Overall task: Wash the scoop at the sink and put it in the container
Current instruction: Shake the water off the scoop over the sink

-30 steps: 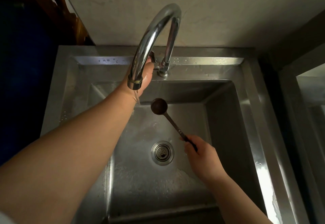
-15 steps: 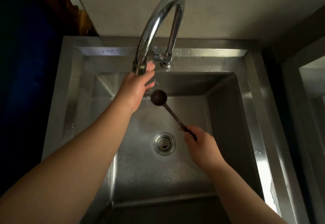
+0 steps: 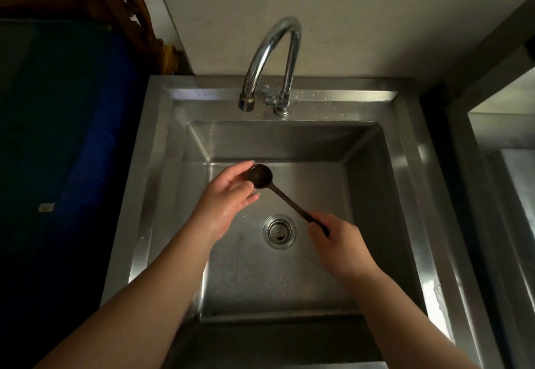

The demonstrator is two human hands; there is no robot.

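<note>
A dark scoop (image 3: 262, 177) with a round bowl and a long ribbed handle hangs over the steel sink (image 3: 411, 148). My right hand (image 3: 338, 241) grips the end of the handle, to the right of the drain. My left hand (image 3: 228, 195) pinches the scoop's bowl between thumb and fingers. The chrome faucet (image 3: 272, 59) arches over the back rim, its spout above and behind the scoop. No water stream is visible. No container is in view.
The drain strainer (image 3: 279, 231) sits in the wet basin floor between my hands. A blue surface (image 3: 66, 137) lies left of the sink, with carved wood (image 3: 124, 15) behind it. A second steel unit (image 3: 503, 166) stands to the right.
My left hand left the faucet tap and came down onto the scoop's bowl. The water stream seen a second ago is gone. The view has tilted downward.
</note>
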